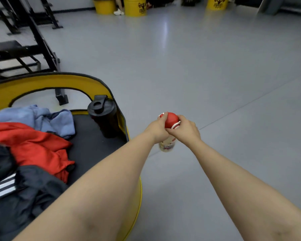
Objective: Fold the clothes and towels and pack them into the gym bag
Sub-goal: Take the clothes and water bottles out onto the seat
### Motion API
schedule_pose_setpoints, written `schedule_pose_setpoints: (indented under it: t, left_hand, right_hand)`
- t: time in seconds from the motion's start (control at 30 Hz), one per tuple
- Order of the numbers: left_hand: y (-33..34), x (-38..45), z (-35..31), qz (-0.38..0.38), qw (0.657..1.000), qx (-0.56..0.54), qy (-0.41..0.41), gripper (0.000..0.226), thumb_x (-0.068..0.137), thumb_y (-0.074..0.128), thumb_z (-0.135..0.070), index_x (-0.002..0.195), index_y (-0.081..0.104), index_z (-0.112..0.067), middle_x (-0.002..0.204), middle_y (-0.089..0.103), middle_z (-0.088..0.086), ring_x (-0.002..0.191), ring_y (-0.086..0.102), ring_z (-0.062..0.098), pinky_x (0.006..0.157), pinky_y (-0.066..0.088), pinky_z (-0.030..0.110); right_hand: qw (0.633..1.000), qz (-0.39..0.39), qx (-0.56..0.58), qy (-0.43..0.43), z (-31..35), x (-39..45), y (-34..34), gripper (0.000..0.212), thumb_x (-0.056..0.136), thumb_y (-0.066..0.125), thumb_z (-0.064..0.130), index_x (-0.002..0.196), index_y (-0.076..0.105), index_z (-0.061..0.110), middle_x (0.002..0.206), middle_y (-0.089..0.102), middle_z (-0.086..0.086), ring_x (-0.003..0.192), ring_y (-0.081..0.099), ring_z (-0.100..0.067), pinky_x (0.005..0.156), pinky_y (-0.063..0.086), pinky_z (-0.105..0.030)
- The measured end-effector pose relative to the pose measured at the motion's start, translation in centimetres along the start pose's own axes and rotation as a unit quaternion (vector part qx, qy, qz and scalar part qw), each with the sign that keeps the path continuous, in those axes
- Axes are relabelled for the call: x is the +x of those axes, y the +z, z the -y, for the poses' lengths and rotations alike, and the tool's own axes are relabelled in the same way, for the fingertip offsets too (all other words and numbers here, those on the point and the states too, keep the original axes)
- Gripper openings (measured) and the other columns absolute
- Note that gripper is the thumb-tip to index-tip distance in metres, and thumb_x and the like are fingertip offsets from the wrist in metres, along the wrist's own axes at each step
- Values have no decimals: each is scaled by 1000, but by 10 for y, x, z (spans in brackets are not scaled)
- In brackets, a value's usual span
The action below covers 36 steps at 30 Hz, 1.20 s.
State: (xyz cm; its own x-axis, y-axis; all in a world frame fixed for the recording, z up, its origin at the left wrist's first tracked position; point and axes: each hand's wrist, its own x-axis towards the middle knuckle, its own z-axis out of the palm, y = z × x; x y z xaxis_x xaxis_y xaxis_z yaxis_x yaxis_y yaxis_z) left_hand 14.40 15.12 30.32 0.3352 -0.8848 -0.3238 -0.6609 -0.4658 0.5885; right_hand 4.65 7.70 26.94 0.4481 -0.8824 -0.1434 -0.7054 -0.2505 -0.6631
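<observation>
Both my arms reach out over the grey floor. My left hand point(157, 129) grips a pale bottle point(167, 145) with a red cap point(171, 120), and my right hand point(187, 129) grips the cap from the right. To the left, a black padded seat with a yellow rim point(59, 80) carries a blue towel point(42, 119), a red garment point(40, 146) and a dark jacket with white stripes point(16, 192) in a loose pile. No gym bag is in view.
A black shaker bottle point(104, 115) stands on the seat's right end. Black gym equipment frames point(24, 49) stand at the back left. Yellow buckets point(135, 6) line the far wall, with a person's shoe beside them.
</observation>
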Motion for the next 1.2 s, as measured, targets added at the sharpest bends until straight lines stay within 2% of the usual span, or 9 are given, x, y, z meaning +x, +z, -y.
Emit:
schedule_pose_setpoints:
  t: [0.07,0.17,0.37,0.5,0.67,0.77,0.97,1.1,1.2]
  left_hand:
    - [-18,-23,-9,-21,1000,4,13,73,92,43,-6,153,7,-22,149,35,12,128,43,30,98,36,28]
    - [-46,-59,-16,-56,997,20,40,75,89,42,-1,152,8,-23,144,41,13,122,47,32,95,39,32]
    - [-100,-122,-18,-117,991,23,58,75,89,42,0,152,9,-26,138,47,14,117,51,33,86,43,34]
    - [-127,-147,-7,-149,987,32,43,74,91,43,-2,152,10,-25,130,52,16,114,53,33,82,45,32]
    - [-148,-162,21,-180,983,31,21,74,89,45,-2,151,14,-26,132,52,17,117,51,32,93,45,37]
    - [-155,-164,39,-179,983,29,11,75,88,45,-1,151,14,-26,139,48,14,121,49,31,99,44,38]
    - [-144,-154,73,-146,988,40,-28,77,88,44,-3,152,9,-29,129,54,17,111,54,33,78,43,30]
    - [-131,-141,90,-123,991,27,-51,78,88,45,-3,152,8,-29,131,53,14,110,54,31,83,46,33]
    - [-123,-133,96,-118,991,15,-59,77,89,43,-3,152,7,-29,131,53,14,109,54,31,78,44,30]
  right_hand:
    - [1000,-9,-1,-17,19,-14,-16,54,73,73,48,119,54,26,91,58,6,63,51,-7,74,45,-29]
    - [999,-17,3,-44,49,-34,-34,53,71,74,50,116,55,29,93,62,8,59,48,5,72,45,-28]
    - [995,-14,7,-94,115,-64,-52,56,65,74,58,111,59,31,101,66,4,95,62,-19,83,54,-39]
    - [992,-5,10,-126,152,-77,-46,65,64,73,63,115,58,26,104,66,1,97,62,-22,83,55,-41]
    - [989,9,33,-145,184,-85,-24,66,63,74,62,116,57,26,106,66,-1,98,62,-22,84,55,-42]
    - [988,26,38,-151,194,-84,-4,69,64,73,63,120,56,26,108,65,0,100,62,-23,84,55,-41]
    - [988,58,12,-141,185,-78,35,71,67,69,66,125,51,28,113,63,1,103,61,-23,86,54,-42]
    - [988,69,-19,-136,172,-70,55,69,70,70,63,126,49,27,117,62,0,105,60,-23,86,54,-41]
    - [988,73,-27,-133,166,-63,63,71,72,70,61,130,47,26,119,61,-1,107,59,-24,85,53,-38]
